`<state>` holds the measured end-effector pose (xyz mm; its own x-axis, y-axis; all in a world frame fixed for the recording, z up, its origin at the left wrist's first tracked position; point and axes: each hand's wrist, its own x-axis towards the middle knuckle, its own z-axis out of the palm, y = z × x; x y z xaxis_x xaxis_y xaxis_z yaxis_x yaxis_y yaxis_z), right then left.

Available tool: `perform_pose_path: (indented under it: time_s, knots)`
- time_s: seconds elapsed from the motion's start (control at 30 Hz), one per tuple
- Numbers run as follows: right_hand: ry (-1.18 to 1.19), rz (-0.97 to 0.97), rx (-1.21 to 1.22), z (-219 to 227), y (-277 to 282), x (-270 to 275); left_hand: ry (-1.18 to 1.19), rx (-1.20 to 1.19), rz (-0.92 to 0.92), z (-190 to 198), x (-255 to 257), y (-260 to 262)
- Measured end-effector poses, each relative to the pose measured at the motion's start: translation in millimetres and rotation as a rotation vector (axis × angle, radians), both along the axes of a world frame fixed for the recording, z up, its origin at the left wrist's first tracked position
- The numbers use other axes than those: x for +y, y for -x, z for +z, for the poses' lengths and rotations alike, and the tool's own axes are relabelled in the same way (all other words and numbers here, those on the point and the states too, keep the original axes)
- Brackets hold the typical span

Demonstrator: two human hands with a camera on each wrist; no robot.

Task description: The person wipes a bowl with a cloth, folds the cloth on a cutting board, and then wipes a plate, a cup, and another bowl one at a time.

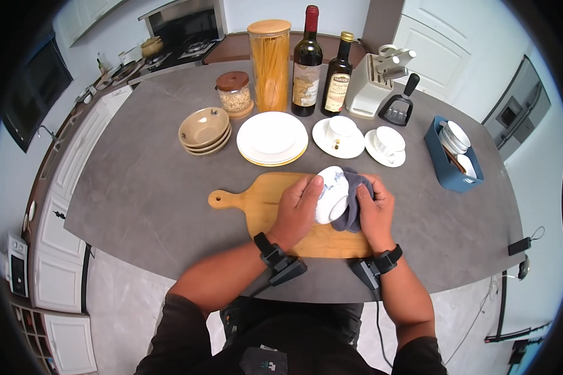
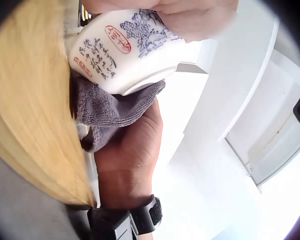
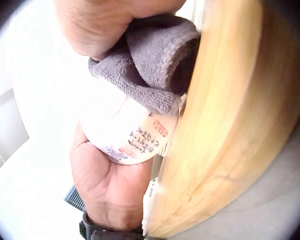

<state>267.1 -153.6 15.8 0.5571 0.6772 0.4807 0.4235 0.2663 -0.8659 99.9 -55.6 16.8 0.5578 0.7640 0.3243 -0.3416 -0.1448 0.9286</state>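
Observation:
In the head view my left hand [image 1: 297, 209] grips a white bowl [image 1: 332, 195] by its side, thumb on the outer wall. The bowl is tipped on its side, its foot ring facing back toward me and to the right. Blue landscape drawing, dark writing and red seals mark its outside [image 2: 127, 47]. My right hand [image 1: 376, 209] holds a bunched grey cloth [image 1: 353, 203] against the bowl's right side. In the right wrist view the cloth [image 3: 155, 60] is folded over the bowl's edge. Both hands are above a wooden cutting board [image 1: 269, 219].
Behind the board stand brown bowls [image 1: 203, 128], white plates [image 1: 272, 137] and two cups [image 1: 342, 127] on saucers. Farther back are a jar of oats [image 1: 234, 94], a spaghetti jar [image 1: 269, 69], two bottles [image 1: 306, 69] and a knife block [image 1: 366, 87]. A blue bin [image 1: 447, 165] with dishes sits right.

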Motion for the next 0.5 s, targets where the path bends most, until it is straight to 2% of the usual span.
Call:
perform_pose_path:
  time_s: [0.07, 0.1, 0.17, 0.2, 0.27, 0.43, 0.5]
  knots:
    - [0.074, 0.136, 0.25, -2, -4, 0, 0.086, -0.007, -0.007, -3, 1, -1]
    - [0.074, 0.138, 0.248, -2, -5, -2, 0.085, -0.009, -0.005, -5, 3, -1]
    - [0.05, 0.212, 0.099, 6, 0, -6, 0.147, -0.029, 0.011, -7, 6, -1]
    - [0.051, 0.211, 0.101, 6, 3, -6, 0.149, -0.027, 0.011, -9, 7, -2]
    - [0.04, 0.16, -0.172, 6, 10, -4, 0.165, -0.077, 0.009, -10, 8, -4]
    - [0.083, 0.184, -0.099, 6, 4, -4, 0.134, -0.044, 0.005, -8, 8, 0]
    - [0.018, 0.188, -0.081, -2, -2, -3, 0.124, -0.041, 0.01, -6, 7, 0]
